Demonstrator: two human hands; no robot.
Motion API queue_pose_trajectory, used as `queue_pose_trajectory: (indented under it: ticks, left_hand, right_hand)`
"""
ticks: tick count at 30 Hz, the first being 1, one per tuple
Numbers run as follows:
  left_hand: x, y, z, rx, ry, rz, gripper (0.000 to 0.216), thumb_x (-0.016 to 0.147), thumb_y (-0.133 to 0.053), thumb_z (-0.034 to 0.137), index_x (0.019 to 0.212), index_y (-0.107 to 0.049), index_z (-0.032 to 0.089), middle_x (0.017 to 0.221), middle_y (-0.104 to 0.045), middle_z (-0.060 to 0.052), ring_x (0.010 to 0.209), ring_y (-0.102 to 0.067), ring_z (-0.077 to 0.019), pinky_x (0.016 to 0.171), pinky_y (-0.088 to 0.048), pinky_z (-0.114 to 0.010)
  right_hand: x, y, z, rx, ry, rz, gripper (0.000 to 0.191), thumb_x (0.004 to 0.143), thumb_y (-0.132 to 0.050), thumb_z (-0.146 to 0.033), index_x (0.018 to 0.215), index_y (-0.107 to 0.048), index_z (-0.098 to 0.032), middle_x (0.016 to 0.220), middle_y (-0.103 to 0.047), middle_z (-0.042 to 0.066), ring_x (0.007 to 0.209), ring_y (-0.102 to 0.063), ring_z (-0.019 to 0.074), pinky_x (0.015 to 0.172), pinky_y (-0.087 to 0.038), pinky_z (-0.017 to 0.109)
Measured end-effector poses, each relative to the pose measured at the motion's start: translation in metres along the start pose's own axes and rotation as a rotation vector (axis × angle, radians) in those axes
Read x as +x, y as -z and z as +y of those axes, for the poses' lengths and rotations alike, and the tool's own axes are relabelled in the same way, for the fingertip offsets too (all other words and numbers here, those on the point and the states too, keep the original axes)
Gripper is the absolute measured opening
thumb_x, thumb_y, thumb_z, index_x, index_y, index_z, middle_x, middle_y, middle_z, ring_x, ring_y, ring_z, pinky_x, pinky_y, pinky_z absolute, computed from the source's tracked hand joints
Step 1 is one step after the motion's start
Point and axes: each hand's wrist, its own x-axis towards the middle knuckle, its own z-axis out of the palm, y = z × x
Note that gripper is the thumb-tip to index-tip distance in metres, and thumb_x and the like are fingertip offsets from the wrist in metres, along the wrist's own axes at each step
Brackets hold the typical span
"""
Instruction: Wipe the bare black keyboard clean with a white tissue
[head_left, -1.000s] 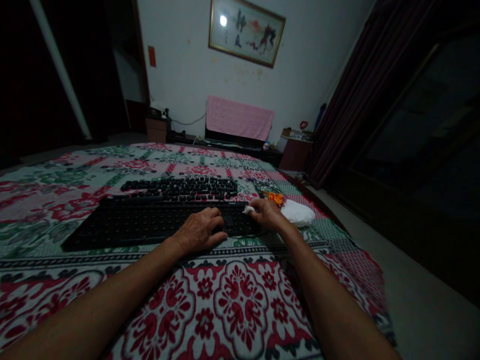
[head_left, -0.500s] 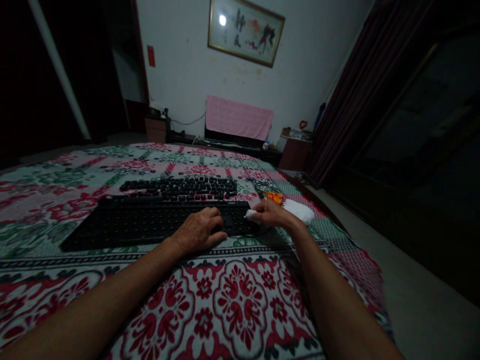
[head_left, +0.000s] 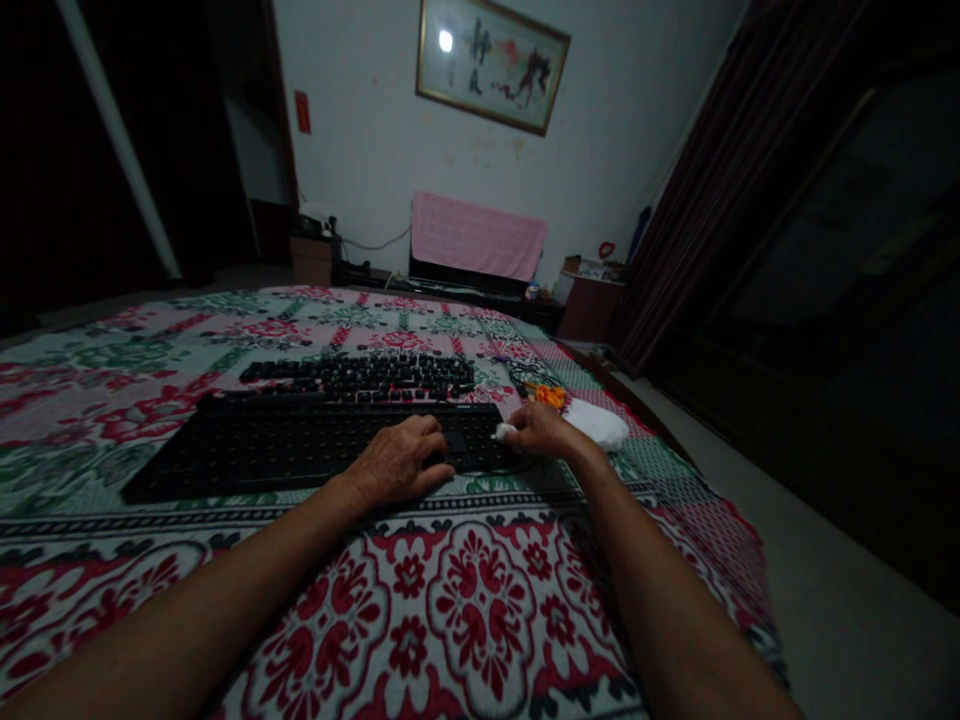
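A black keyboard (head_left: 285,440) with its keycaps off lies on the patterned bedspread, small dots showing where keys would sit. My left hand (head_left: 401,458) rests on its right half, thumb spread from the bent fingers near the front edge. At the keyboard's right end, my right hand (head_left: 541,430) pinches a crumpled white tissue or cloth (head_left: 504,432) against or just above the surface; contact is hard to tell. Loose black keycaps (head_left: 360,375) lie in rows just behind the keyboard.
Beyond my right hand are an orange object (head_left: 550,396), a dark coiled cable (head_left: 529,372) and a white bundle (head_left: 598,425). The bedspread (head_left: 480,590) ends at the right above the floor. A pink cloth (head_left: 478,235) hangs over a dark screen by the far wall.
My right hand and the white tissue or cloth have shifted slightly to the right. The left hand and the keyboard stay in place.
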Motion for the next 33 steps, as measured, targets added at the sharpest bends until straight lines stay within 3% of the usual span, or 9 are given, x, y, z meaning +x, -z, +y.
queue_pose_trajectory:
  ticks: [3,6,8,12,18,21,25,29,33]
  left_hand:
    - [0.000,0.000,0.000,-0.005,-0.005,-0.001,0.025,0.082,-0.048,0.042,0.085,-0.058,0.019,0.093,-0.053,-0.004,0.088,-0.051,-0.0174,0.074,-0.044,-0.028]
    - [0.000,0.000,0.000,-0.008,-0.005,-0.001,0.025,0.082,-0.048,0.042,0.085,-0.058,0.019,0.094,-0.053,-0.005,0.089,-0.051,-0.0174,0.074,-0.044,-0.028]
    - [0.000,0.000,0.001,-0.007,-0.003,0.003,0.024,0.082,-0.049,0.041,0.085,-0.058,0.019,0.094,-0.053,-0.005,0.089,-0.051,-0.0173,0.075,-0.044,-0.028]
    - [0.000,0.000,0.001,-0.002,0.001,0.005,0.023,0.082,-0.049,0.040,0.085,-0.059,0.019,0.094,-0.053,-0.005,0.089,-0.051,-0.0173,0.074,-0.044,-0.028]
    - [0.000,0.001,0.001,-0.003,0.001,-0.003,0.024,0.082,-0.048,0.041,0.085,-0.059,0.019,0.094,-0.053,-0.005,0.088,-0.051,-0.0176,0.074,-0.045,-0.029]
    - [0.000,0.002,0.002,-0.002,0.002,-0.010,0.025,0.082,-0.048,0.042,0.086,-0.059,0.019,0.093,-0.053,-0.005,0.088,-0.051,-0.0176,0.074,-0.045,-0.029]
    - [0.000,0.001,0.001,0.004,0.003,-0.016,0.026,0.083,-0.047,0.043,0.087,-0.058,0.019,0.094,-0.053,-0.005,0.088,-0.050,-0.0178,0.074,-0.045,-0.029]
    - [0.000,0.000,0.000,0.008,-0.006,-0.007,0.025,0.083,-0.047,0.042,0.087,-0.058,0.019,0.094,-0.053,-0.005,0.088,-0.050,-0.0174,0.074,-0.044,-0.028]
    - [-0.001,-0.001,0.000,0.003,-0.013,0.005,0.024,0.083,-0.048,0.041,0.085,-0.058,0.019,0.093,-0.053,-0.004,0.087,-0.050,-0.0170,0.073,-0.044,-0.028]
  right_hand:
    - [0.003,-0.002,0.008,0.136,-0.061,-0.036,0.024,0.071,-0.057,-0.034,0.064,-0.066,-0.013,0.054,-0.060,0.000,0.049,-0.048,0.0093,0.051,-0.036,0.020]
    - [0.005,-0.005,0.015,0.228,-0.098,0.088,0.025,0.071,-0.056,-0.035,0.074,-0.068,-0.013,0.062,-0.063,0.001,0.055,-0.052,0.0102,0.049,-0.034,0.019]
    - [0.005,-0.005,0.015,0.210,-0.062,0.128,0.029,0.072,-0.056,-0.039,0.074,-0.067,-0.012,0.062,-0.061,0.001,0.056,-0.051,0.0101,0.049,-0.033,0.018]
    - [0.000,-0.004,0.007,0.132,0.011,0.082,0.038,0.074,-0.053,-0.047,0.063,-0.063,-0.012,0.053,-0.053,-0.001,0.050,-0.044,0.0080,0.047,-0.029,0.019]
    - [-0.004,-0.001,-0.001,0.060,-0.022,0.006,0.031,0.070,-0.057,-0.040,0.055,-0.060,-0.013,0.044,-0.045,-0.005,0.046,-0.038,0.0062,0.053,-0.033,0.021]
    - [-0.005,0.000,-0.003,0.094,-0.038,-0.020,0.031,0.070,-0.058,-0.040,0.053,-0.059,-0.014,0.044,-0.048,-0.004,0.046,-0.041,0.0064,0.058,-0.037,0.022]
    - [-0.003,-0.005,-0.010,0.144,-0.060,0.080,0.031,0.072,-0.055,-0.042,0.067,-0.065,-0.013,0.055,-0.057,-0.001,0.050,-0.046,0.0087,0.050,-0.033,0.020]
    - [-0.003,-0.010,-0.021,0.049,-0.042,0.141,0.025,0.072,-0.056,-0.035,0.071,-0.068,-0.013,0.056,-0.058,0.001,0.050,-0.047,0.0094,0.050,-0.032,0.020]
    - [-0.007,-0.005,-0.028,-0.033,-0.050,0.089,0.022,0.071,-0.056,-0.031,0.066,-0.068,-0.014,0.051,-0.055,0.000,0.049,-0.046,0.0097,0.052,-0.033,0.021]
